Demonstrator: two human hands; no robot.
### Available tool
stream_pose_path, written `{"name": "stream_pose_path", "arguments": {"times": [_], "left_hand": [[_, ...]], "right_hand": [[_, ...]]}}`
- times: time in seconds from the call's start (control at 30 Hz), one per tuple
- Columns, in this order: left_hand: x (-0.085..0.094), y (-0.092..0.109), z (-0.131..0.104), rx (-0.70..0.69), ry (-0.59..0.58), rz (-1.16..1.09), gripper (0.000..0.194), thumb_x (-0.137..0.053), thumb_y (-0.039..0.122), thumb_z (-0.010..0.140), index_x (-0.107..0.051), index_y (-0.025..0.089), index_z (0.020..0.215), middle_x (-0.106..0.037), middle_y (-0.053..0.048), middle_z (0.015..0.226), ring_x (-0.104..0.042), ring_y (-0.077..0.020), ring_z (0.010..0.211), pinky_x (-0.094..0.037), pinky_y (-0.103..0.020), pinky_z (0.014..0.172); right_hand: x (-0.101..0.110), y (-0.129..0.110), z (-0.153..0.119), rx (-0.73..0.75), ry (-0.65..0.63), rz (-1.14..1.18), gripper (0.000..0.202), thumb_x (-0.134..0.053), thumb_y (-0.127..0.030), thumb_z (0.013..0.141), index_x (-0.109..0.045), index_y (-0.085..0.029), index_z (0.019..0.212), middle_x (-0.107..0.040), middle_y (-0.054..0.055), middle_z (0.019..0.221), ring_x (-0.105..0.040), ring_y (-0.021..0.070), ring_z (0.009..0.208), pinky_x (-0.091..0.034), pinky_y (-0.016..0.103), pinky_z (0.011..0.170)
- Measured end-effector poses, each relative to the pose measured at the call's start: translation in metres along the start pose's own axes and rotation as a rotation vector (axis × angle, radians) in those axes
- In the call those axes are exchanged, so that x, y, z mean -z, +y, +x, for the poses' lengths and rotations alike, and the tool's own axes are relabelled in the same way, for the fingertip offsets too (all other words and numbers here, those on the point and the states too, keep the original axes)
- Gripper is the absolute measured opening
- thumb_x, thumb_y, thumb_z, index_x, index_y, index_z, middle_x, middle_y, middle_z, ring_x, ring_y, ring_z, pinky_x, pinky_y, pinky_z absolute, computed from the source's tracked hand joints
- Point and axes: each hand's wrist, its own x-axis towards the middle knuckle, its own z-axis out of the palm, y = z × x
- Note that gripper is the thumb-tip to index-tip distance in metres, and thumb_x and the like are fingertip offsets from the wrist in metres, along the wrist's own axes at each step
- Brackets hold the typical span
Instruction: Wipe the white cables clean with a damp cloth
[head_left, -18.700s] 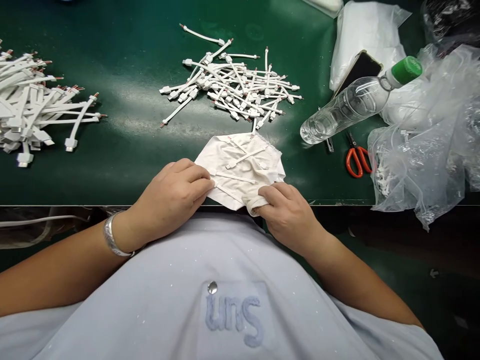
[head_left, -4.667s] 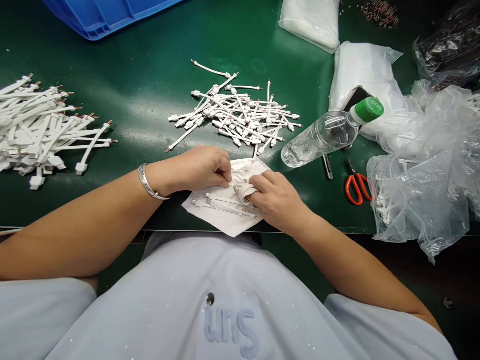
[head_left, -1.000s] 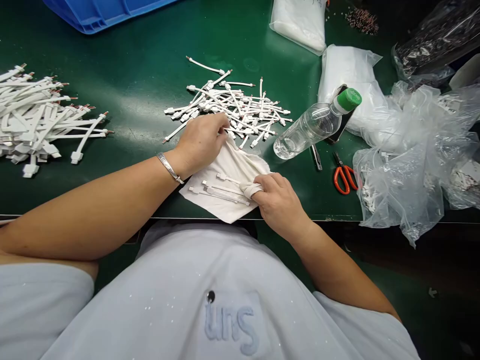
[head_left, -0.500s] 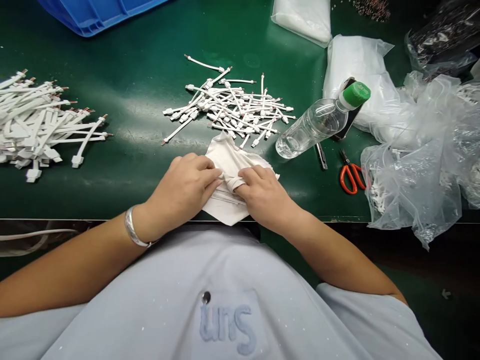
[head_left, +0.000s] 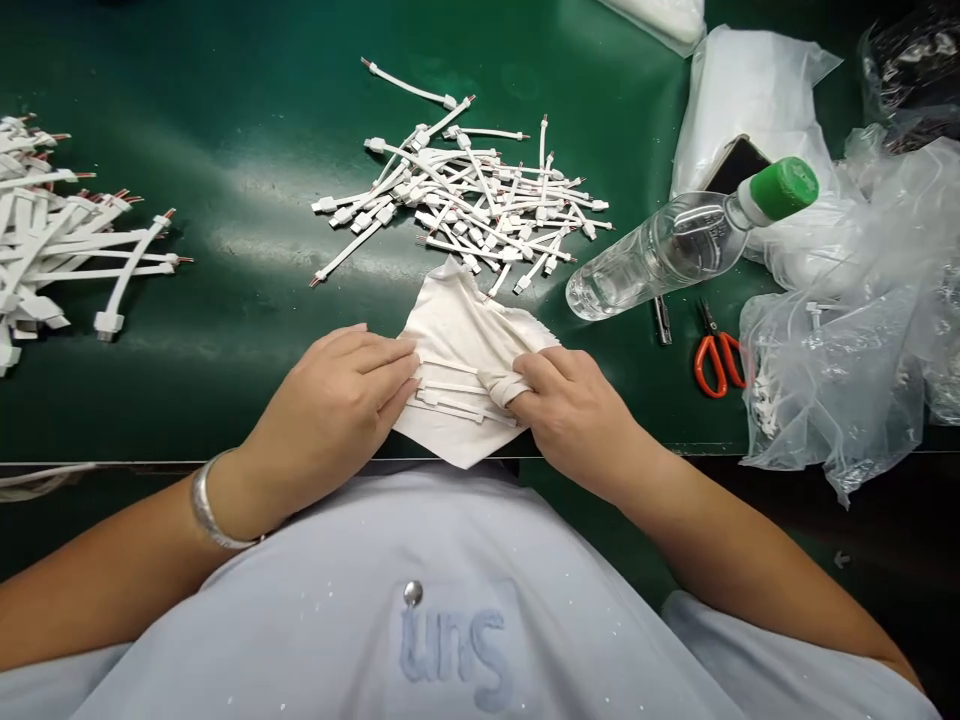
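Observation:
A cream cloth [head_left: 465, 310] lies at the table's front edge with several short white cables [head_left: 450, 388] side by side on it. At the cables' left ends, my left hand [head_left: 337, 400] has its fingers pressed together over them and the cloth's edge. My right hand [head_left: 570, 405] grips a bunched fold of the cloth around the right part of the cables. Just beyond the cloth is a loose pile of white cables [head_left: 480, 200] with plugs and reddish bare wire ends.
Another cable pile [head_left: 45, 240] lies at the left. To the right are a leaning clear bottle [head_left: 652, 255] with a green cap, orange-handled cutters [head_left: 716, 362], a dark phone [head_left: 735, 163] and clear plastic bags [head_left: 832, 370]. The green table [head_left: 225, 390] ends close to my body.
My hands have moved apart, the left one leftward and the right one rightward with the cloth fold. More of the cables on the cloth now shows. The view has shifted slightly.

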Motion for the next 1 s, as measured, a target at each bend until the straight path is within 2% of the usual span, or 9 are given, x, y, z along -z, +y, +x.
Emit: {"name": "stream_pose_path", "arguments": {"times": [0.07, 0.27, 0.33, 0.43, 0.57, 0.77, 0.9, 1.0], "left_hand": [[0.001, -0.002, -0.003, -0.002, -0.004, -0.009, 0.028, -0.045, 0.023, 0.093, -0.067, 0.024, 0.110, -0.069, -0.005, 0.117, -0.063, -0.0229, 0.106, -0.042, -0.047, 0.103], [-0.002, -0.009, -0.004, -0.060, -0.001, 0.042, 0.026, -0.048, 0.026, 0.093, -0.068, 0.022, 0.109, -0.071, -0.004, 0.114, -0.063, -0.0236, 0.103, -0.044, -0.048, 0.099], [-0.004, -0.010, -0.003, -0.111, 0.036, 0.078, 0.025, -0.048, 0.026, 0.094, -0.067, 0.019, 0.108, -0.071, -0.004, 0.112, -0.063, -0.0234, 0.101, -0.045, -0.047, 0.096], [-0.006, -0.010, -0.002, -0.173, 0.093, 0.120, 0.024, -0.050, 0.025, 0.094, -0.067, 0.014, 0.107, -0.072, -0.005, 0.109, -0.064, -0.0231, 0.096, -0.046, -0.046, 0.094], [-0.007, -0.010, -0.004, -0.154, 0.122, 0.134, 0.022, -0.053, 0.025, 0.092, -0.068, 0.015, 0.105, -0.073, -0.004, 0.106, -0.063, -0.0232, 0.094, -0.043, -0.049, 0.097], [-0.007, -0.011, -0.004, -0.123, 0.086, 0.082, 0.023, -0.051, 0.025, 0.092, -0.067, 0.018, 0.106, -0.072, -0.004, 0.109, -0.062, -0.0240, 0.097, -0.043, -0.050, 0.098], [-0.005, -0.010, -0.002, -0.137, 0.081, 0.071, 0.022, -0.050, 0.025, 0.092, -0.068, 0.017, 0.102, -0.072, -0.004, 0.107, -0.062, -0.0232, 0.095, -0.042, -0.050, 0.099], [-0.004, -0.010, -0.003, -0.131, 0.084, 0.082, 0.021, -0.050, 0.026, 0.093, -0.068, 0.019, 0.100, -0.072, -0.003, 0.108, -0.062, -0.0226, 0.095, -0.040, -0.050, 0.102]], "right_hand": [[0.003, 0.002, 0.002, 0.011, -0.019, 0.012, 0.024, -0.053, -0.003, 0.081, -0.069, -0.021, 0.081, -0.055, 0.009, 0.089, -0.038, 0.0213, 0.083, -0.027, 0.033, 0.070], [0.002, 0.002, 0.024, 0.053, -0.050, 0.058, 0.025, -0.053, -0.006, 0.083, -0.069, -0.021, 0.095, -0.054, 0.008, 0.090, -0.037, 0.0208, 0.082, -0.025, 0.033, 0.068], [-0.003, -0.002, 0.035, 0.083, -0.028, 0.078, 0.023, -0.051, -0.009, 0.086, -0.069, -0.021, 0.094, -0.054, 0.008, 0.090, -0.036, 0.0208, 0.082, -0.025, 0.034, 0.068], [-0.012, -0.008, 0.047, 0.122, 0.072, 0.091, 0.021, -0.048, -0.011, 0.089, -0.067, -0.019, 0.084, -0.054, 0.009, 0.089, -0.036, 0.0207, 0.081, -0.027, 0.034, 0.070], [-0.011, -0.006, 0.044, 0.164, 0.167, 0.058, 0.024, -0.045, -0.010, 0.090, -0.066, -0.018, 0.081, -0.055, 0.008, 0.088, -0.036, 0.0200, 0.081, -0.028, 0.034, 0.073], [-0.003, -0.003, 0.035, 0.181, 0.144, -0.014, 0.024, -0.046, -0.009, 0.090, -0.067, -0.020, 0.093, -0.057, 0.007, 0.089, -0.038, 0.0195, 0.082, -0.028, 0.034, 0.075], [-0.013, -0.007, 0.045, 0.148, 0.183, -0.013, 0.022, -0.048, -0.014, 0.090, -0.066, -0.021, 0.078, -0.056, 0.006, 0.086, -0.037, 0.0196, 0.080, -0.028, 0.034, 0.076], [-0.016, -0.007, 0.047, 0.147, 0.198, -0.019, 0.024, -0.048, -0.014, 0.090, -0.064, -0.021, 0.075, -0.056, 0.006, 0.086, -0.037, 0.0198, 0.080, -0.027, 0.034, 0.076]]}}
